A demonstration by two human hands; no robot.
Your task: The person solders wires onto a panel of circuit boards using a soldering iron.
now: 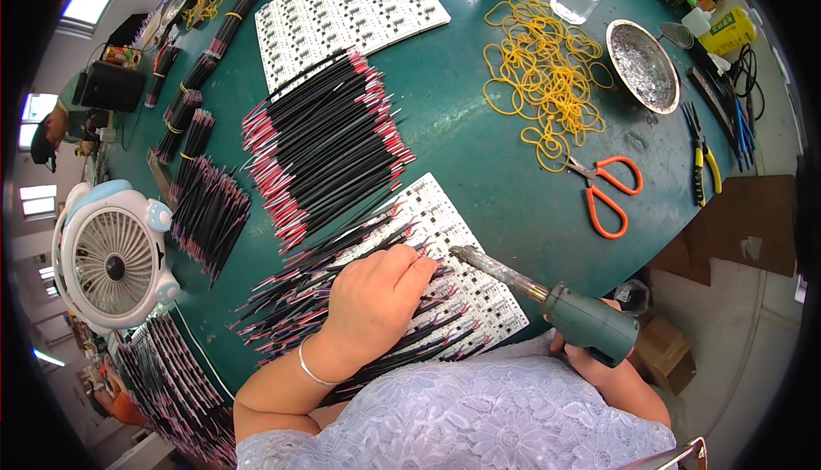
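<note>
Tabletop (462, 111) in green, windows (89, 1) beyond

**Hidden or Too Small**

A dark-green, gun-shaped soldering iron (592, 325) mostly hides the bare right hand (590, 369). The bare left hand (372, 303) and thin black-sleeved wires (295, 297) cover part of the white circuit-board panel (485, 296). Anything between the left fingertips is too small to tell.

"What do the hands hold?"

"The right hand (596, 367) grips a green-handled soldering iron (592, 325) above a white circuit board (434, 210); the left hand (375, 301) pinches at black-sheathed cables (295, 319)."

"And alongside?"

"Orange-handled scissors (591, 184) lie beside tangled yellow rubber bands (547, 64)."
</note>
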